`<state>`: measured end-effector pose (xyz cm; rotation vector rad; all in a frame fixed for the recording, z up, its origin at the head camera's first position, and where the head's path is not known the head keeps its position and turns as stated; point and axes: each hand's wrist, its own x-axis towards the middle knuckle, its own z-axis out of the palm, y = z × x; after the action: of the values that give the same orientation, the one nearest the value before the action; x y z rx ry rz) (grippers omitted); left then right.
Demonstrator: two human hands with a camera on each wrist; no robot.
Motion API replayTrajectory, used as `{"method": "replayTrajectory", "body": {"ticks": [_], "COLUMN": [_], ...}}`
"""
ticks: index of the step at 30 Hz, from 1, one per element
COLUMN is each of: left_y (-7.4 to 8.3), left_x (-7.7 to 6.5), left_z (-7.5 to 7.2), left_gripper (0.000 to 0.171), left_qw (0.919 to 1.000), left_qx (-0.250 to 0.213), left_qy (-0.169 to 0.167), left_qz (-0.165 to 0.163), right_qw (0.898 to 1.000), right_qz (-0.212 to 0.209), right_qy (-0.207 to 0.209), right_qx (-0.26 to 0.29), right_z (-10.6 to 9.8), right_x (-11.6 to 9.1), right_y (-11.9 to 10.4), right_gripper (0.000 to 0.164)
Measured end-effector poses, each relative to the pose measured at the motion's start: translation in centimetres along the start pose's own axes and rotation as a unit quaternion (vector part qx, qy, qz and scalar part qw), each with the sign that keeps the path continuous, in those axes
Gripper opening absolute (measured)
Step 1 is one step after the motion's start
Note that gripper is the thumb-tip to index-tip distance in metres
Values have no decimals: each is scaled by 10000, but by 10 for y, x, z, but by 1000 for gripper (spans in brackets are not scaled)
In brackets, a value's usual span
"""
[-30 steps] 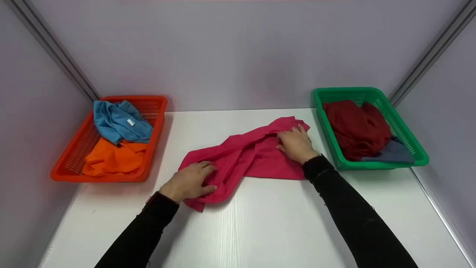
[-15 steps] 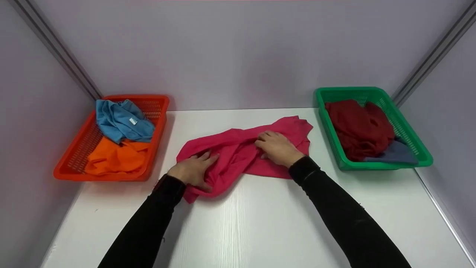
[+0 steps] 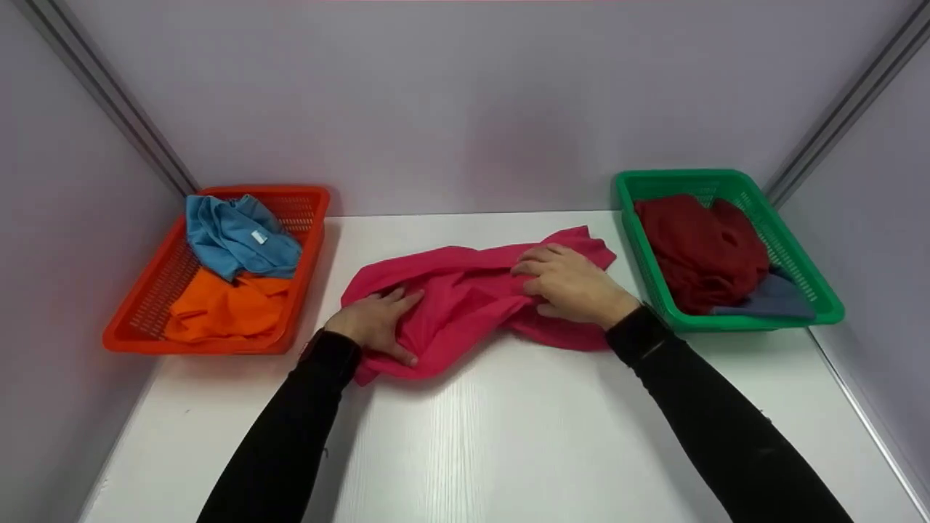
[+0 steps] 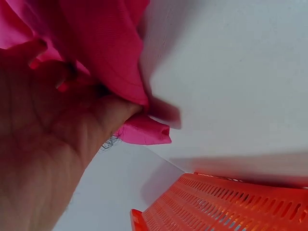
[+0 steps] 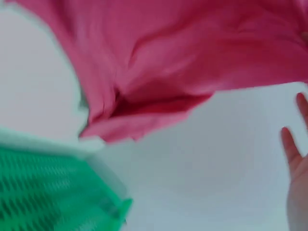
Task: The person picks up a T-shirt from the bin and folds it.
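A crumpled bright pink cloth point(image 3: 465, 290) lies across the middle of the white table, its folds hiding what kind of item it is. On its left end rests my left hand point(image 3: 373, 323), fingers spread and thumb apart. In the left wrist view, that thumb lies at the edge of the pink cloth point(image 4: 106, 48). My right hand point(image 3: 574, 285) is over the cloth's right part, with fingers extended to the left. The right wrist view, partly blurred, has the fingers of the right hand point(image 5: 301, 178) straight and near the lower edge of the cloth point(image 5: 192, 57).
At the left stands a red-orange basket point(image 3: 156, 305) with a blue cloth point(image 3: 243, 236) and an orange cloth point(image 3: 225, 309). A green basket point(image 3: 806, 261) at the right contains a dark red cloth point(image 3: 701, 250) and a grey-blue one. Pale walls enclose the table point(image 3: 465, 450).
My right hand moved left across the cloth, then back to the right. The left hand shifted slightly up. The cloth's left part spread out and its lower left corner drew upward.
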<state>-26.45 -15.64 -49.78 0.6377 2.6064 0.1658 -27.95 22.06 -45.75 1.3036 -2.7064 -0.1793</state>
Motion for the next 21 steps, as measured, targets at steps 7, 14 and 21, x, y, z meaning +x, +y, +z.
{"method": "replayTrajectory", "body": {"ticks": [7, 14, 21], "left_y": [-4, -8, -11], "left_x": [0, 0, 0], "left_z": [0, -3, -6], "left_gripper": [128, 128, 124], "left_qw": [9999, 9997, 9984], "left_qx": [-117, -215, -505], "left_qy": [-7, -50, -208], "left_qz": [-16, -81, -160], "right_qw": [9974, 9967, 9761], "right_qz": [-701, -131, 725], "right_qy": [48, -766, -1593], "right_qx": [-187, 234, 1288], "right_z": [-19, -10, -12], "right_x": [-21, -41, -40], "right_y": [-22, -49, -55], "right_gripper": [35, 26, 38]}}
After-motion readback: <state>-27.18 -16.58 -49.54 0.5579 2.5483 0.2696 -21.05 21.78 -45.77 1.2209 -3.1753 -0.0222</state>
